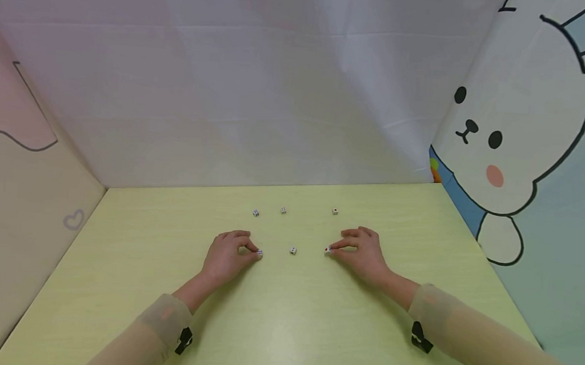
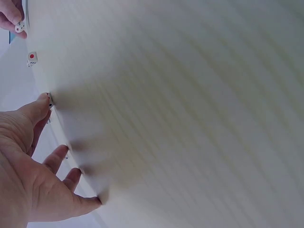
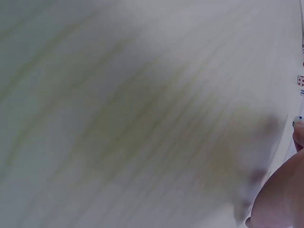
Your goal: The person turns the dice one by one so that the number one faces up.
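Observation:
Between thumb and forefinger, my left hand [image 1: 227, 256] pinches a small white die [image 1: 259, 253] on the table; the left wrist view shows this die [image 2: 50, 100] at the thumb tip, the other fingertips touching the tabletop. My right hand [image 1: 363, 255] pinches another die [image 1: 327, 250] at its fingertips, level with the first. A loose die [image 1: 293, 251] sits between the two hands, touched by neither. In the right wrist view only part of the right hand [image 3: 280, 194] shows, at the lower right edge.
Farther back on the pale yellow table [image 1: 281, 330] lie three more dice: a left one [image 1: 255, 213], one beside it [image 1: 283, 210] and a right one [image 1: 335, 211]. A white sheet [image 1: 258, 99] rises behind the table. On the right stands a wall with a cartoon rabbit [image 1: 524, 120].

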A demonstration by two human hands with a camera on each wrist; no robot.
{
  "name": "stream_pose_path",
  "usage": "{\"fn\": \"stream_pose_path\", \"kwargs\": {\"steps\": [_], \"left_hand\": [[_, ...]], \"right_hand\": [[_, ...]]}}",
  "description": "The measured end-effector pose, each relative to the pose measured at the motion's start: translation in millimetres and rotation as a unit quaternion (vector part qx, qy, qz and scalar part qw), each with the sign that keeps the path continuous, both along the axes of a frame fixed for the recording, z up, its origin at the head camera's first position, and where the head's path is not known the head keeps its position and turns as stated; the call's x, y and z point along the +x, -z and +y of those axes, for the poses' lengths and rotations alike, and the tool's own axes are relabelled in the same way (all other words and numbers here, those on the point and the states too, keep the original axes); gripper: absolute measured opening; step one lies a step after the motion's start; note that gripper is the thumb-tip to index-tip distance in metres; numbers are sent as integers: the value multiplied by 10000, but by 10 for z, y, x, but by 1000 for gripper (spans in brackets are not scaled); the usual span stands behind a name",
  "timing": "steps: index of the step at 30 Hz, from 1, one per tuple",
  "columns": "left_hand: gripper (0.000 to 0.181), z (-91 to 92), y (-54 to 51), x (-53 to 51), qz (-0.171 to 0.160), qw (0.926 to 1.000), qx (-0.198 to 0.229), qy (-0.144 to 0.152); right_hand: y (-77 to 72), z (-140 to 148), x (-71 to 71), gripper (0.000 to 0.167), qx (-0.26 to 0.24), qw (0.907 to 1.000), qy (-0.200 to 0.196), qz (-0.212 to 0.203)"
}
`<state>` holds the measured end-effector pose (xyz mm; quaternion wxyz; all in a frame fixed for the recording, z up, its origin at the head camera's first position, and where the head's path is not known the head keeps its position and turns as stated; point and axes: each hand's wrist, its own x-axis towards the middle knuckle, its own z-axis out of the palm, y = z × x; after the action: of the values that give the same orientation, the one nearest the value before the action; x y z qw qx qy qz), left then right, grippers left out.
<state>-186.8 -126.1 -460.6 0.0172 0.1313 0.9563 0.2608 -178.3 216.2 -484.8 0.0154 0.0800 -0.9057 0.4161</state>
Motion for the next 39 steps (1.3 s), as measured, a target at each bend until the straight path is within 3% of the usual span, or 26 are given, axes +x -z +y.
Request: {"fn": "stream_pose_path", "kwargs": {"steps": [17, 39], "left_hand": [[10, 2, 13, 11, 47, 10000, -20, 29], [11, 4, 8, 10, 82, 10000, -51, 19]], "right_hand": [[26, 8, 35, 11, 326, 9986, -233, 343], [28, 61, 42, 8, 446, 9980, -193, 396]]}}
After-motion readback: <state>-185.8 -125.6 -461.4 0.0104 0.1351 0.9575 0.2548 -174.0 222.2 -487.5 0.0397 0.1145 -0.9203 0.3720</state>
